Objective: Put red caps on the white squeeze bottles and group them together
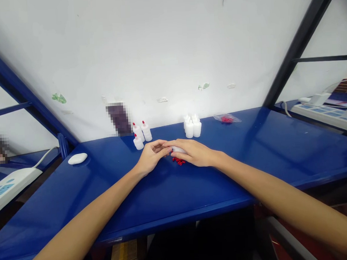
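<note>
- Blue and glossy, the surface (179, 195) stretches below a scuffed white wall (169, 48).
- White bottle (178, 149): lies on its side between the two hands, above the middle of the surface, partly hidden by fingers.
- Right hand (195, 152): wraps the bottle, fingers over the top and thumb along the near side.
- Left hand (152, 156): fingers and thumb bend together at the bottle's left end; whether they pinch anything, I cannot tell.
- Small red caps (179, 161): loosely heaped on the surface, just in front of the bottle, near the right thumb.
- Three red-tipped bottles (139, 134): upright near the wall, beyond the left hand.
- Bottles with white tips (192, 128): clustered upright beyond the right hand.
- Clear bag (227, 119): lies farther right, red pieces inside.
- White oval object (77, 158): rests at the far left.
</note>
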The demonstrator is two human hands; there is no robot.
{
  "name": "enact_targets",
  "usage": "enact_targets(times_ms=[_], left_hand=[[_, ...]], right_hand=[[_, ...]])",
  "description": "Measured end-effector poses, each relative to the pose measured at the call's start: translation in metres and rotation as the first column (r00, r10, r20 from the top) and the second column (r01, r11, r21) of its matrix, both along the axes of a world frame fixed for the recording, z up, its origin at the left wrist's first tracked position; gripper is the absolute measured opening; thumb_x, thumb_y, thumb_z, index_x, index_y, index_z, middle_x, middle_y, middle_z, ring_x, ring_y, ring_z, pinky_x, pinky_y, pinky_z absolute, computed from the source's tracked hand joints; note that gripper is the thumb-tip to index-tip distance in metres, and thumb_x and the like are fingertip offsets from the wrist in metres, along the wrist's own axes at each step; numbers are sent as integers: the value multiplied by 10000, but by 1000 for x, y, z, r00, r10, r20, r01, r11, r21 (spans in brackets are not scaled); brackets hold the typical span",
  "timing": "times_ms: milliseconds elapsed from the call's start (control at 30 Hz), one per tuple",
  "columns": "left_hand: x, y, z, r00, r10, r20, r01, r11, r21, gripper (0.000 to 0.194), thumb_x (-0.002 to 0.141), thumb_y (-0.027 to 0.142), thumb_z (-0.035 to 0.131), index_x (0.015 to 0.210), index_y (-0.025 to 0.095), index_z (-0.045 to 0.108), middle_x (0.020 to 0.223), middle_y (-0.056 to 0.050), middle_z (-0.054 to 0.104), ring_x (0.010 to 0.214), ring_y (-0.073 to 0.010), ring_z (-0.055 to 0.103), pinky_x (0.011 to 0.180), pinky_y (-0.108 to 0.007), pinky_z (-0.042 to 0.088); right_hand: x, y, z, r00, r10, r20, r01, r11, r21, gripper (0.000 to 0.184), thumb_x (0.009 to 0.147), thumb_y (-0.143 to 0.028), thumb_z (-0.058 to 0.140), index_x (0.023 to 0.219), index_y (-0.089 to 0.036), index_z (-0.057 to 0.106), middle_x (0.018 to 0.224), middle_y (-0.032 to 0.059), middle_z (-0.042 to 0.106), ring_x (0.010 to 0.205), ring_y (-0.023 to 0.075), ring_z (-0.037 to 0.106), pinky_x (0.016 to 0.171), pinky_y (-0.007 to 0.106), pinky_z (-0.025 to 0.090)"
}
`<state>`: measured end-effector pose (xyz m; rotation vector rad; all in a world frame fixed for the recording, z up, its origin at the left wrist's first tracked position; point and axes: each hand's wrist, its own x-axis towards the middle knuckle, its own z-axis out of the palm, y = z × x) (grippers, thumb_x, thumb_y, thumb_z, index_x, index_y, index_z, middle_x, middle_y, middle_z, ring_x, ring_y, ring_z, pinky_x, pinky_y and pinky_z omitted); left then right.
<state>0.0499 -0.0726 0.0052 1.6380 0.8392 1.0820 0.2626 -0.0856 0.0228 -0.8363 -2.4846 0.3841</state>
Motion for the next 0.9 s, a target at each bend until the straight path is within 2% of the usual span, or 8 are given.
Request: enact_targets(times_ms=[300,400,533,633,700,767,833,900], left_hand=[[1,0,-2,998,-57,6,57,997,-47,302,737,399,781,895,154,699,812,-20,694,713,-128,622,687,-243,489],[4,-2,-1,1000,-16,0,16,1000,-19,325,736,424,774,896,155,689,815,-27,688,723,-140,623,689,-255,495],[1,2,7,994,111,19,-112,987,117,353,738,470,754,884,165,653,768,-17,649,675,-134,604,654,-256,493],[-18,16,19,928,344,143,-371,893,256,349,776,508,697,848,183,591,693,15,587,577,-102,546,571,-232,452],[-38,28,26,835,517,190,-548,746,378,319,783,481,689,845,185,585,710,18,576,597,-97,535,583,-223,445],[-61,39,31,743,639,199,-651,619,440,288,759,435,707,832,175,606,748,3,602,660,-106,552,611,-219,443],[-79,49,30,695,697,178,-690,577,437,274,729,409,725,814,165,635,746,-4,614,675,-114,551,627,-226,441],[-92,56,26,688,711,144,-694,587,417,279,699,401,748,804,157,662,743,-8,625,660,-115,542,637,-237,441]], right_hand=[[-5,-3,3,994,-64,90,62,998,22,455,1004,-438,401,1446,-335,410,1086,71,661,898,229,644,772,353,500],[-7,-4,3,997,-59,46,58,998,23,452,997,-423,428,1441,-337,412,1148,70,660,973,240,641,813,363,500],[-5,-3,3,995,-60,-83,62,998,23,568,983,-397,473,1512,-337,275,1295,74,618,1111,259,615,879,390,496],[-1,0,3,986,-108,-125,109,994,1,601,980,-417,468,1529,-303,251,1276,93,632,1090,276,630,843,405,511],[2,2,3,985,-111,-135,110,994,-19,543,982,-427,457,1494,-293,334,1311,97,613,1089,276,627,861,421,507],[3,4,2,985,-105,-140,102,994,-27,473,983,-433,451,1430,-279,431,1340,90,596,1087,266,623,895,425,494],[3,6,1,985,-100,-140,97,995,-28,422,983,-441,446,1360,-261,501,1308,81,617,1066,252,626,898,409,486],[2,7,1,985,-105,-140,101,994,-34,382,987,-442,434,1297,-247,544,1232,76,652,1011,235,636,868,385,484]])
